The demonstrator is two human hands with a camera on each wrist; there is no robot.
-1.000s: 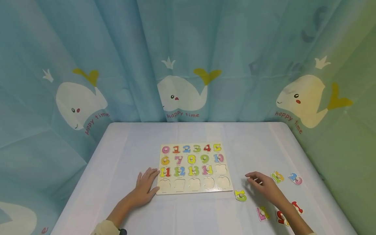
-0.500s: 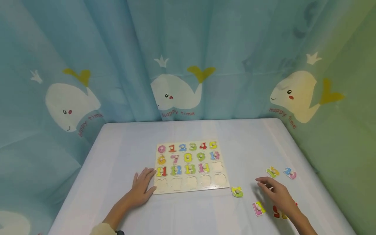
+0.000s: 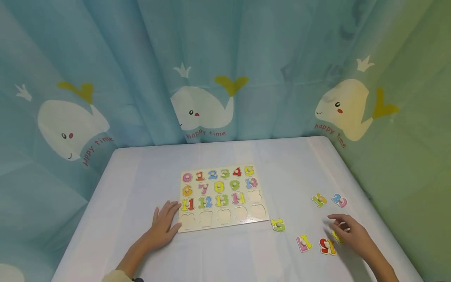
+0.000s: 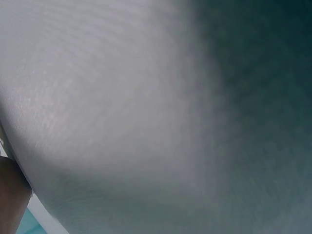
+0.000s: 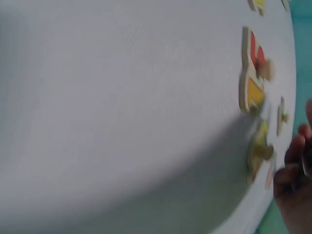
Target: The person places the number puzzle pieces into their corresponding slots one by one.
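In the head view, my left hand [image 3: 165, 222] rests at the left edge of a wooden number puzzle board [image 3: 215, 225], its fingertips touching the edge. Knobbed number pieces fill the upper rows; several recesses at the lower right and along the bottom row are bare. My right hand [image 3: 354, 237], fingers loosely bent, hovers over a yellow number piece [image 3: 337, 236] that it partly hides. Nothing shows between its fingers. Beside that piece lies a red and orange number piece [image 3: 327, 246], also seen in the right wrist view. The left wrist view shows mostly blurred cloth.
Loose on the white tablecloth [image 3: 225, 258] lie a yellow-green number piece [image 3: 278, 225], a pink and yellow piece [image 3: 303, 243], a green and orange piece [image 3: 319, 200] and a blue and pink piece [image 3: 340, 200]. A whale-print curtain [image 3: 275, 109] stands behind the table.
My right hand has moved away from the board, rightward, to above the yellow piece, uncovering the red and orange one. My left hand stays at the board's edge; the whole view has shifted slightly.
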